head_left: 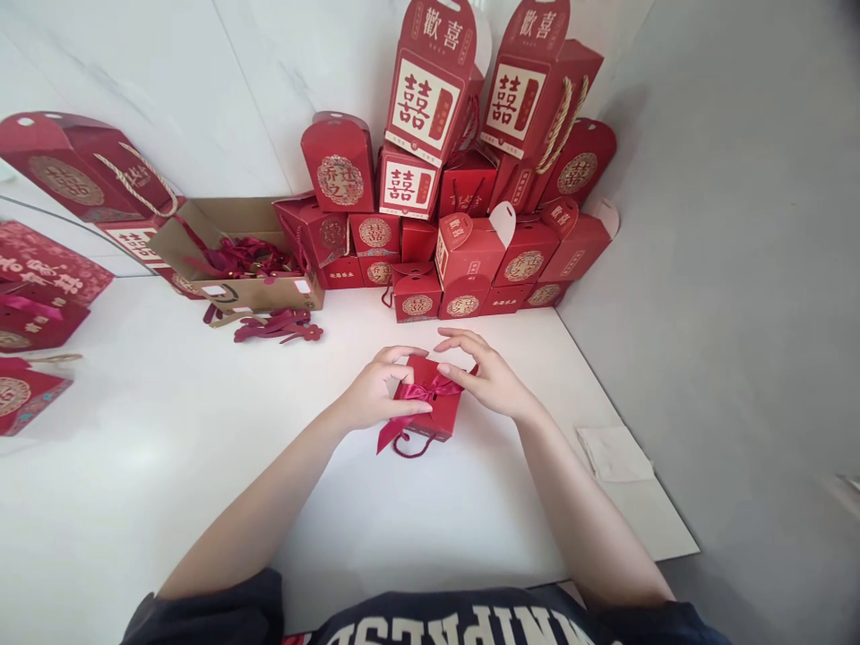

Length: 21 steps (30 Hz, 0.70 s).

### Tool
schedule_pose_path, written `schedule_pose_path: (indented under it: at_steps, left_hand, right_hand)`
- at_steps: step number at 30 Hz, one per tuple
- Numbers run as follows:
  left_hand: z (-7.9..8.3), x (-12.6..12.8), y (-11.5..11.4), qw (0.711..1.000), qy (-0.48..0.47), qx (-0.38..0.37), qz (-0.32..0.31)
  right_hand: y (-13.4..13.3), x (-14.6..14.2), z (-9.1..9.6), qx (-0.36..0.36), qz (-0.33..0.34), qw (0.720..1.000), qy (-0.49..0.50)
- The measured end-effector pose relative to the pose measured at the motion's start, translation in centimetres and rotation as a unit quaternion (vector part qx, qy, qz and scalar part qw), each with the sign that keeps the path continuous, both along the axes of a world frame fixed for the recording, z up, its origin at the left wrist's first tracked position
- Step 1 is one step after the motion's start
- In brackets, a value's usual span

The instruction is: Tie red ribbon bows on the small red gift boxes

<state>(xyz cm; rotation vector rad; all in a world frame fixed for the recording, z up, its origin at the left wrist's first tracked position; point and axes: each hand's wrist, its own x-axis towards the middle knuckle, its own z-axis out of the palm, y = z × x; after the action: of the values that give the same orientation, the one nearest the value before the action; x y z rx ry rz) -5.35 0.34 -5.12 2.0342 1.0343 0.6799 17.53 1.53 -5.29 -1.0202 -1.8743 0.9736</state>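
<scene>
A small red gift box (pixel 430 414) lies flat on the white table (pixel 167 466), directly in front of me. A dark red satin ribbon (pixel 425 391) crosses it and ties in a bow on top, with one tail hanging over the near edge. A thin dark red cord loop (pixel 408 447) trails from the box's near side. My left hand (pixel 380 391) grips the box's left side, fingers over the bow. My right hand (pixel 487 376) holds the far right corner with its fingertips.
Stacked red boxes with gold double-happiness labels (pixel 430 184) stand against the back wall. A brown cardboard carton (pixel 235 269) holds dark red ribbons, and loose ribbons (pixel 279 327) lie beside it. More red boxes (pixel 33 305) lie at left. A white cloth (pixel 614 452) sits near the table's right edge.
</scene>
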Motion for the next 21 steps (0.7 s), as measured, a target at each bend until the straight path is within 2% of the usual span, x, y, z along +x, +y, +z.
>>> schedule_pose_path:
  at_steps: [4, 9, 14, 21]
  left_hand:
    - [0.4, -0.1, -0.1, 0.999, 0.022, 0.024, 0.003]
    - [0.5, -0.3, 0.1, 0.999, 0.040, 0.036, 0.008]
    - [-0.4, -0.6, 0.6, 1.000, 0.021, 0.008, 0.016]
    - [-1.5, -0.5, 0.9, 0.996, -0.072, -0.049, 0.014]
  right_hand:
    - [-0.1, -0.1, -0.1, -0.078, 0.051, 0.996, 0.004]
    - [0.1, 0.2, -0.6, -0.127, 0.112, 0.985, 0.042]
    - [0.1, 0.0, -1.7, -0.128, 0.118, 0.980, 0.098]
    - [-0.1, -0.2, -3.4, -0.149, 0.107, 0.970, 0.157]
